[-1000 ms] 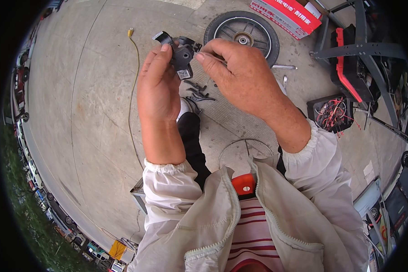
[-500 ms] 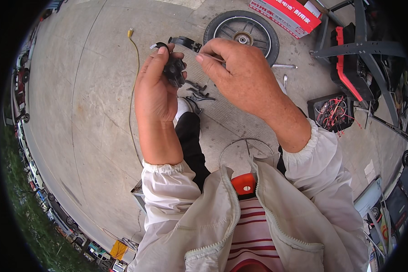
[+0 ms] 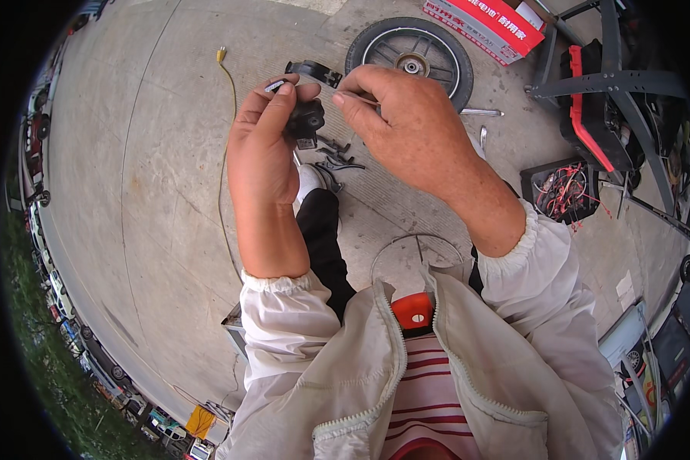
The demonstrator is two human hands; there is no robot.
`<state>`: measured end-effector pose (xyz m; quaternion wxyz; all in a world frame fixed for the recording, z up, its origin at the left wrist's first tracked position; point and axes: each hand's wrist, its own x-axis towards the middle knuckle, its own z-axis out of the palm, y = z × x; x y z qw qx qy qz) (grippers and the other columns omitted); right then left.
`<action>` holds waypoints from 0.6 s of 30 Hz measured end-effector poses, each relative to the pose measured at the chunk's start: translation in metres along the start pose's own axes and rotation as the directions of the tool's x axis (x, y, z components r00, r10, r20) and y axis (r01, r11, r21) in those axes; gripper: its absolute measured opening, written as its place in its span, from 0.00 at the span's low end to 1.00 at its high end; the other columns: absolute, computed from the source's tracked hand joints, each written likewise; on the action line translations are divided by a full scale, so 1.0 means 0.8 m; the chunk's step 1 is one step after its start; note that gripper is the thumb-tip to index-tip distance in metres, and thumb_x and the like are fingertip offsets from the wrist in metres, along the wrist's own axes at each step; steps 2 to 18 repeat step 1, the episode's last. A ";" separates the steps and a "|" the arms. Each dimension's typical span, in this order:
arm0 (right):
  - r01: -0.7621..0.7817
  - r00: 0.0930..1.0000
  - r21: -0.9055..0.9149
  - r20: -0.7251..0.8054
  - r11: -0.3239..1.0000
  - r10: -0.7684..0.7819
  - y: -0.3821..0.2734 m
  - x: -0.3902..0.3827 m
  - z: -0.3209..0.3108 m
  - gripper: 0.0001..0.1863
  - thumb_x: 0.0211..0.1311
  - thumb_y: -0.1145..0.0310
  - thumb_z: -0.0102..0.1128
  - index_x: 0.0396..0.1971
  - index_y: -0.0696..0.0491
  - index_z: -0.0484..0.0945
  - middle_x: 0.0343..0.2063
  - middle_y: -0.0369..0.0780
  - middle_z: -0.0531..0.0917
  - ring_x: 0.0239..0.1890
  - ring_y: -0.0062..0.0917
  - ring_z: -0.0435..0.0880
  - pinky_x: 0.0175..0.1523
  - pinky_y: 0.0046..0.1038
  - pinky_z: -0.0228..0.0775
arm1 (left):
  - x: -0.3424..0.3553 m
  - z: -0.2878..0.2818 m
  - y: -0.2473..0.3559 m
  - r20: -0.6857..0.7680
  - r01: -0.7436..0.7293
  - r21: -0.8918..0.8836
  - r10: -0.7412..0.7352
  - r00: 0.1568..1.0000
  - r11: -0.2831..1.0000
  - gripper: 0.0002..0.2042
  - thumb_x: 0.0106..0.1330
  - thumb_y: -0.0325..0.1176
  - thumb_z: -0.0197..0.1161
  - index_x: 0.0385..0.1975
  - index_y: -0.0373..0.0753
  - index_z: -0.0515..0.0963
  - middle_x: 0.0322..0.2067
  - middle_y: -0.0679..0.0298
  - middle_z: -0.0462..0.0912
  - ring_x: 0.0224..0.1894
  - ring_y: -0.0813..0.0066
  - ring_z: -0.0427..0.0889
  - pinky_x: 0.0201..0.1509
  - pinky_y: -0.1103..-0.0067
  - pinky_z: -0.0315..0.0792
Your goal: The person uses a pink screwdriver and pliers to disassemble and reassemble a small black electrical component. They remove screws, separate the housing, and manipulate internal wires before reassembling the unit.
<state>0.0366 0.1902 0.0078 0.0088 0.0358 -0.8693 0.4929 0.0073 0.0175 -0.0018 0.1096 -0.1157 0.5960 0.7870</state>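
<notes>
My left hand [image 3: 264,142] is closed around a chunky black part [image 3: 307,119], with a small white-edged piece [image 3: 277,86] showing by its thumb. Beside it, my right hand [image 3: 418,123] pinches at the right end of a curved black strip [image 3: 313,72]. The strip's left end lies close to my left fingertips; whether they touch cannot be made out. Part of what the right thumb and forefinger grip is hidden behind them. Below the hands, several black lever-like parts [image 3: 339,162] lie on the concrete floor near my white shoe [image 3: 308,180].
A spoked wheel with tyre [image 3: 354,60] lies beyond my right hand, next to a red and white box [image 3: 491,32]. A metal frame [image 3: 575,86] and a black tray of red wires [image 3: 540,195] stand at the right. A yellow cord [image 3: 224,138] runs along the left.
My left hand has turned the chunky black part and shifted it slightly right, and its fingers have changed their hold. The right hand and the curved strip have stayed nearly still.
</notes>
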 end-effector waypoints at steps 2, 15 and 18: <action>0.000 1.000 -0.001 -0.001 1.000 0.000 0.000 0.000 0.000 0.13 0.64 0.61 0.57 0.31 0.57 0.79 0.27 0.47 0.83 0.31 0.44 0.83 0.36 0.43 0.72 | 0.000 0.000 0.000 0.002 -0.005 0.006 0.005 1.000 1.000 0.13 0.70 0.32 0.60 0.49 0.32 0.75 0.40 0.56 0.85 0.41 0.72 0.82 0.49 0.79 0.74; 0.000 1.000 -0.001 -0.001 1.000 0.000 0.000 0.000 0.000 0.13 0.64 0.61 0.57 0.31 0.57 0.79 0.27 0.47 0.83 0.31 0.44 0.83 0.36 0.43 0.72 | 0.000 0.000 0.000 0.002 -0.005 0.006 0.005 1.000 1.000 0.13 0.70 0.32 0.60 0.49 0.32 0.75 0.40 0.56 0.85 0.41 0.72 0.82 0.49 0.79 0.74; 0.000 1.000 -0.001 -0.001 1.000 0.000 0.000 0.000 0.000 0.13 0.64 0.61 0.57 0.31 0.57 0.79 0.27 0.47 0.83 0.31 0.44 0.83 0.36 0.43 0.72 | 0.000 0.000 0.000 0.002 -0.005 0.006 0.005 1.000 1.000 0.13 0.70 0.32 0.60 0.49 0.32 0.75 0.40 0.56 0.85 0.41 0.72 0.82 0.49 0.79 0.74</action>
